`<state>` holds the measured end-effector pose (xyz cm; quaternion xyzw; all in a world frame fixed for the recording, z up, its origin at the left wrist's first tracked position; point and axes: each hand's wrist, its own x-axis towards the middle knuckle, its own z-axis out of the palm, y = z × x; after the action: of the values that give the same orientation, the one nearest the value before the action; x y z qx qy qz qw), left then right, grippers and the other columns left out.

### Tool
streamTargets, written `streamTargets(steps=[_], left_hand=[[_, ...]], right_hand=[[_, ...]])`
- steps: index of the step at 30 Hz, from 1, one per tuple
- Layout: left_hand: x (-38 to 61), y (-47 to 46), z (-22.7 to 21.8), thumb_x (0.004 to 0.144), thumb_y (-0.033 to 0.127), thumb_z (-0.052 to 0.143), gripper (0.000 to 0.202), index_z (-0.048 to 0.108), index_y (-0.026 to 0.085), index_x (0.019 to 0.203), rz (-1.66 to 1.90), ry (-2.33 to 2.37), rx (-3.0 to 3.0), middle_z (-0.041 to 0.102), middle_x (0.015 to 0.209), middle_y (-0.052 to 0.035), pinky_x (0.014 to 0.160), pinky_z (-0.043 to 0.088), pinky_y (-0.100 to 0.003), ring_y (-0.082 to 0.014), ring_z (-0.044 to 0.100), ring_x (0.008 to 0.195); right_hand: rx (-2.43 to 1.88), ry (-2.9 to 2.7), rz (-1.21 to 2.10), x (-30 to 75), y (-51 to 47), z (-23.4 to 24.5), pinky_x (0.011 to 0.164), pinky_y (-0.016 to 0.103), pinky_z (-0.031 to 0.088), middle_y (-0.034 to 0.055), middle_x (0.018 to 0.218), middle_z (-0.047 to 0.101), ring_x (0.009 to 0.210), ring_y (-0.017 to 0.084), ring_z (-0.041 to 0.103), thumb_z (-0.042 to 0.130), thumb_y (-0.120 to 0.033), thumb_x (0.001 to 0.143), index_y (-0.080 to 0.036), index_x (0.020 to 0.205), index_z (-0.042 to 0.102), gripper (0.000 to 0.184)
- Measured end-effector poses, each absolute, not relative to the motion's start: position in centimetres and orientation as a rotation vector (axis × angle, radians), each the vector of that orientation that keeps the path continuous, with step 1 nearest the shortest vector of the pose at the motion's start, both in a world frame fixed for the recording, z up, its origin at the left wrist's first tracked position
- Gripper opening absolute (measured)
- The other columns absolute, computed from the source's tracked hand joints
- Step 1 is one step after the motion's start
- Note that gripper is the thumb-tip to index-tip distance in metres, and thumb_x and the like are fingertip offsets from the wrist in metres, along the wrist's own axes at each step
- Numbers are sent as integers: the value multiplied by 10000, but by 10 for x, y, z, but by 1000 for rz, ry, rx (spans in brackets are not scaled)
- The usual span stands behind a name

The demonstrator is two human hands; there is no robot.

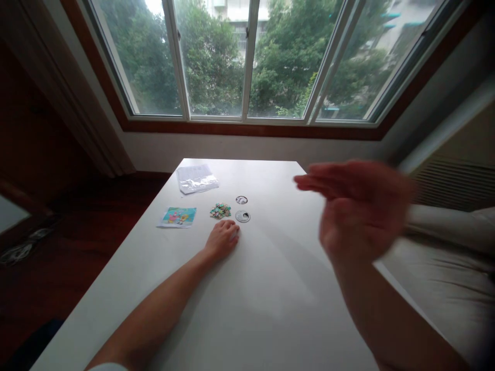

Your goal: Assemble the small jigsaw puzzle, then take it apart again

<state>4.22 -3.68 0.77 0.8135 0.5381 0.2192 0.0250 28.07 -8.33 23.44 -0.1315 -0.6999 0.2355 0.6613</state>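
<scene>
My left hand (pixel 223 239) rests palm down on the white table (pixel 270 309), fingers lying loosely on the surface with nothing visible in them. Just beyond its fingertips lies a small heap of multicoloured jigsaw puzzle pieces (pixel 220 210). Two small round flat items are close by: a grey-and-white disc (pixel 243 216) and, behind it, a dark-rimmed disc (pixel 242 200). Raised above the table's right side, near the camera, is my right hand (pixel 359 206). It is blurred, with fingers stretched out, and holds nothing that I can see.
A colourful picture card (pixel 179 217) lies left of the heap. A clear plastic bag with paper (pixel 197 179) is at the table's far left corner. A window (pixel 247 62) is beyond the table, and a light padded seat (pixel 444 268) stands to the right.
</scene>
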Motion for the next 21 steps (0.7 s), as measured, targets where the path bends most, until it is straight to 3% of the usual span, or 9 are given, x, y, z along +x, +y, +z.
streamTargets(steps=[4, 7, 10, 14, 21], left_hand=[[45, -39, 7, 925, 291, 573, 335, 600, 253, 1257, 668, 1719, 2504, 573, 1346, -97, 1130, 422, -487, -282, 500, 1273], [48, -39, 6, 930, 309, 574, 371, 573, 254, 1297, 654, 1742, 2503, 551, 1374, -103, 1148, 401, -493, -287, 482, 1302], [49, -36, 4, 938, 330, 571, 389, 560, 259, 1321, 635, 1727, 2515, 533, 1404, -105, 1170, 381, -482, -275, 472, 1324], [46, -34, 1, 945, 377, 571, 450, 531, 257, 1377, 600, 1680, 2543, 490, 1474, -112, 1203, 341, -490, -281, 429, 1384], [39, -37, -5, 978, 506, 497, 587, 424, 263, 1508, 446, 1600, 2584, 357, 1613, -114, 1248, 253, -523, -302, 278, 1515]], right_hand=[[-656, -1856, 572, 261, -54, 148, 906, 353, 601, 89, 1258, 617, 1099, 185, 662, 543, -396, 1003, -247, 1307, 566, 340], [-910, -2170, 474, 260, -30, 72, 1103, 413, 499, 111, 1371, 552, 1295, 222, 552, 552, -360, 978, -231, 1307, 595, 356], [-1142, -2369, 336, 267, -16, 22, 1185, 453, 406, 130, 1485, 465, 1400, 256, 450, 584, -342, 946, -222, 1364, 581, 434], [-1222, -2482, 202, 276, -12, 0, 1223, 477, 333, 134, 1525, 438, 1426, 271, 417, 537, -389, 975, -218, 1375, 591, 438], [-1201, -2509, 161, 279, -14, 1, 1215, 478, 336, 131, 1517, 455, 1433, 271, 413, 498, -409, 993, -222, 1390, 593, 448]])
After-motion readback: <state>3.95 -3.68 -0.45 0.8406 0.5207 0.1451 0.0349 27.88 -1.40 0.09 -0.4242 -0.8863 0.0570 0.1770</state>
